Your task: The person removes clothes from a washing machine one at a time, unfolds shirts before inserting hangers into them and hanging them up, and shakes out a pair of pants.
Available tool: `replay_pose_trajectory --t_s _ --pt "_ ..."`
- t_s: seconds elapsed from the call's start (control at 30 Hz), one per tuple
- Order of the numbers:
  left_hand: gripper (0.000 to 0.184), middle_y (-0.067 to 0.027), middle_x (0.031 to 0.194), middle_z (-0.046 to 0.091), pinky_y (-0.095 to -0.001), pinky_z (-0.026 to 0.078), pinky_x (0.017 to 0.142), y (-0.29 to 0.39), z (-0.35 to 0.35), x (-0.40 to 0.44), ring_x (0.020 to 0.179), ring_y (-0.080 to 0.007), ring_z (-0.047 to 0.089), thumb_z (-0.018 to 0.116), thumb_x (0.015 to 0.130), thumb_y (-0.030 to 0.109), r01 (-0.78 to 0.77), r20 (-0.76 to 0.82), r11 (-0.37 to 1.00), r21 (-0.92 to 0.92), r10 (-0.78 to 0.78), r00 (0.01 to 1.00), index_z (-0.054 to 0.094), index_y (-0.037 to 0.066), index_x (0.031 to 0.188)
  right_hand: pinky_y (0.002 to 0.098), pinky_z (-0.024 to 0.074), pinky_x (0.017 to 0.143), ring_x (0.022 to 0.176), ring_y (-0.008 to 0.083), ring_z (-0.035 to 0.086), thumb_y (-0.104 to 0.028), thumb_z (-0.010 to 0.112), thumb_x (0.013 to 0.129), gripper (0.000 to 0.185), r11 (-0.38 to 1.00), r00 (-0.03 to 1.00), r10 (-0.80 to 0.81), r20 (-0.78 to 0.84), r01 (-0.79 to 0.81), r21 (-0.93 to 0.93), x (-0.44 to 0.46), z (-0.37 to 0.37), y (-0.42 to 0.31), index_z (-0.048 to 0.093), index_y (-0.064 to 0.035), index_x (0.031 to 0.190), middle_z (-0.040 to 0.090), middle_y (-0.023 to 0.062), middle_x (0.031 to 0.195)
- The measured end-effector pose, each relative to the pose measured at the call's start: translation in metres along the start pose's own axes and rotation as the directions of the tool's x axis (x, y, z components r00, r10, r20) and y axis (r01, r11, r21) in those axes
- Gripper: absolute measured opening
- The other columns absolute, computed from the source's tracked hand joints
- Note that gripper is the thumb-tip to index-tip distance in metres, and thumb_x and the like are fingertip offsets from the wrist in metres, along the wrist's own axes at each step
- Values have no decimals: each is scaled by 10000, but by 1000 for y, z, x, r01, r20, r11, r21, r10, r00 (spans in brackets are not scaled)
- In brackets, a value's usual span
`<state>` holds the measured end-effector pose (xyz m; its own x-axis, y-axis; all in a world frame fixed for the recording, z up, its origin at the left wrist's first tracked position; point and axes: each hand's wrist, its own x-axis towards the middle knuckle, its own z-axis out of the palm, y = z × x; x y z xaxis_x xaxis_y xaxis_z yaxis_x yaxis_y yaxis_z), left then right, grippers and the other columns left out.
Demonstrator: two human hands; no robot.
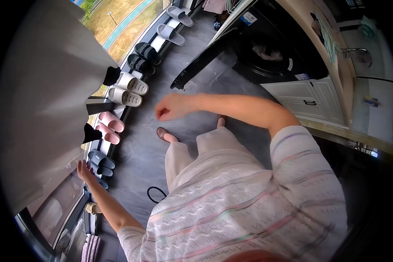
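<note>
Nearest the camera is the striped knit top (pixel 222 205). The hands are well apart. The right hand (pixel 174 107) is over the grey floor (pixel 139 170), its fingers curled in; whether it grips anything small cannot be told. The left hand (pixel 86 171) is open, fingers spread, at the lower edge of the pale curtain (pixel 48 100); contact is unclear. Just beside it are dark blue slippers (pixel 101 162); pink slippers (pixel 111 122), white slippers (pixel 129 89), black slippers (pixel 144 59) and grey slippers (pixel 174 28) line the window ledge. Beyond the right hand, the black washing machine (pixel 288 48) has its door (pixel 201 63) open, with fabric (pixel 267 53) inside.
</note>
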<state>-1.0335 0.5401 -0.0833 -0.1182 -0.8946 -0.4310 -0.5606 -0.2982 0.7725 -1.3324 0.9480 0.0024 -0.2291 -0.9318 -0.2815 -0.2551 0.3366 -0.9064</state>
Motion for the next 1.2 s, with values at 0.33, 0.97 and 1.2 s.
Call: replay_pose_trajectory --t_s 0.33,0.97,1.2 --pt "330 -67 733 608 -236 407 426 -137 290 -267 529 -103 531 595 679 130 -237 668 762 602 -319 672 605 8 985 298 474 549 529 150 601 -142 539 732 122 581 515 812 -274 -755 304 -365 -9 286 617 -49 741 613 73 635" --pt "105 -53 731 576 -371 409 647 -257 470 -447 720 -252 537 562 670 92 -876 919 408 256 179 352 610 111 761 355 340 940 1139 306 423 -108 532 746 425 597 430 231 -873 -771 -221 -321 -294 646 507 -118 1170 501 175 1169" --pt "96 -53 685 549 -366 400 618 -248 476 -436 685 -256 526 560 666 63 -857 893 448 253 233 386 592 117 738 359 358 926 1098 326 448 -116 588 715 516 352 517 316 -796 -843 -407 -337 -304 728 452 -112 1213 498 168 1163"
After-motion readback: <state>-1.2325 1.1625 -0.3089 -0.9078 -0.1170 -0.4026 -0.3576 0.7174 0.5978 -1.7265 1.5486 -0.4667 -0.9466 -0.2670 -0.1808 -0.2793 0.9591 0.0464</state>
